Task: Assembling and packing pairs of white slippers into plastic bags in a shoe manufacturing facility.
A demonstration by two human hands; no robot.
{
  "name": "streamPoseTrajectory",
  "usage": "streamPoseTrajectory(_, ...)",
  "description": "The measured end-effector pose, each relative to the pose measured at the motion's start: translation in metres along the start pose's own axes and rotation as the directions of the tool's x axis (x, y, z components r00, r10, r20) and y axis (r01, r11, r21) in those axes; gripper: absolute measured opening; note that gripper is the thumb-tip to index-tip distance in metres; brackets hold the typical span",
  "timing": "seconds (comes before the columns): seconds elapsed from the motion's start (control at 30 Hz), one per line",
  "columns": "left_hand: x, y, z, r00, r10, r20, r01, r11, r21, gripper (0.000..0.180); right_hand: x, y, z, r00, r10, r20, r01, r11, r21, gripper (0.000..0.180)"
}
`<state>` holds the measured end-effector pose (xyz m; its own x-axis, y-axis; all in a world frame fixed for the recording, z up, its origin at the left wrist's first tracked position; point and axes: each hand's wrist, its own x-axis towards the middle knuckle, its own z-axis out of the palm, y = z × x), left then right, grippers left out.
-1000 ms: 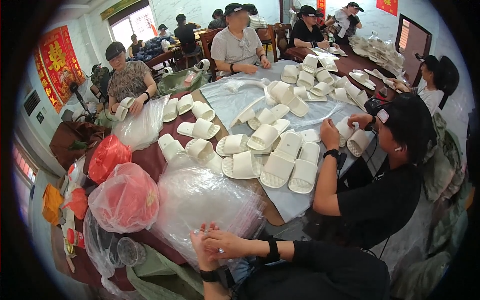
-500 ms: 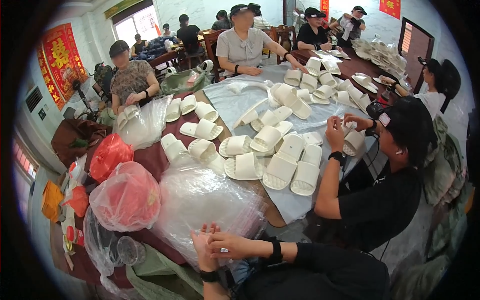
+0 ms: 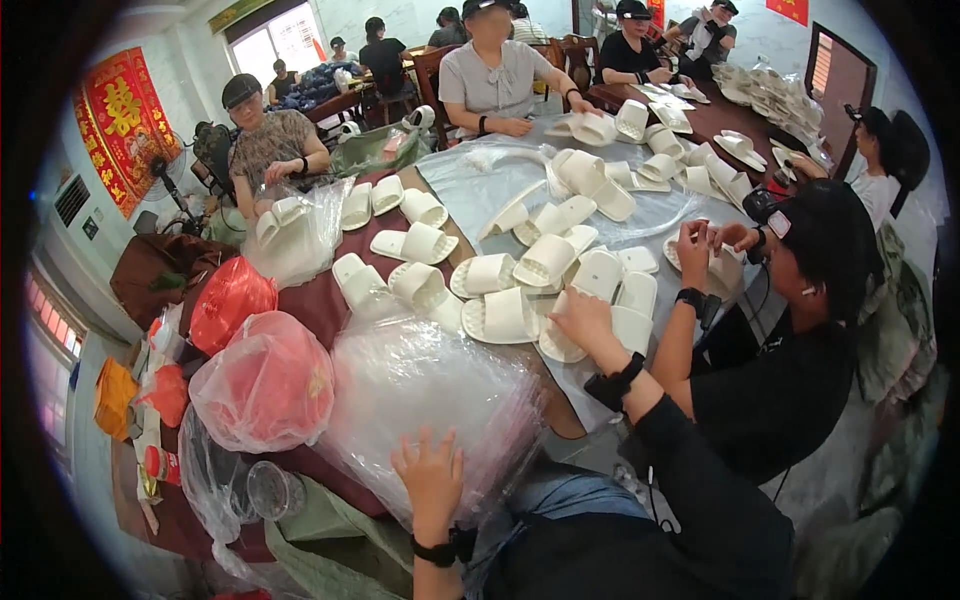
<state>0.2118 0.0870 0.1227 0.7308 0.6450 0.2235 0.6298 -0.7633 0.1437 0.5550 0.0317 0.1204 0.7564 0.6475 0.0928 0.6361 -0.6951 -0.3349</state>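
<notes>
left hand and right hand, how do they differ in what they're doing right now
The left hand lies flat with fingers spread on the stack of clear plastic bags near the table's edge; the right hand reaches further out onto the pile of white slippers. The left hand is close to the body, while the right arm is stretched forward. Both are bare and wear a dark wrist strap.
</notes>
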Motion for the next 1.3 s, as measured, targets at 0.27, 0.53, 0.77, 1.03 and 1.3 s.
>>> streamPoseTrajectory(0.27,-0.006,-0.004,0.036,0.993,0.061,0.101,-0.056,0.997,-0.051,0.048,0.054,0.022,-0.016,0.998,-0.026,-0.049,0.046,0.887,0.46,0.067)
streamPoseTrajectory(0.53,-0.008,-0.009,0.028,0.986,0.01,0.168,0.003,0.997,-0.077,0.059,0.115,0.03,-0.013,0.943,0.028,0.33,-0.183,0.874,0.45,0.103)
streamPoseTrajectory(0.77,-0.012,-0.014,0.01,0.998,0.064,-0.003,-0.064,0.985,-0.162,0.05,0.096,0.023,-0.005,0.99,-0.087,0.114,-0.017,0.718,0.696,0.025)
streamPoseTrajectory(1.03,-0.026,-0.022,0.015,0.999,0.052,0.015,-0.05,0.987,-0.153,0.037,-0.028,-0.026,-0.077,0.979,-0.144,0.146,-0.107,0.252,0.962,0.014)
streamPoseTrajectory(1.3,-0.024,-0.047,0.023,0.997,0.051,0.058,-0.025,0.925,-0.38,0.04,-0.143,-0.04,-0.057,0.517,-0.517,0.682,-0.738,0.135,0.661,0.029)
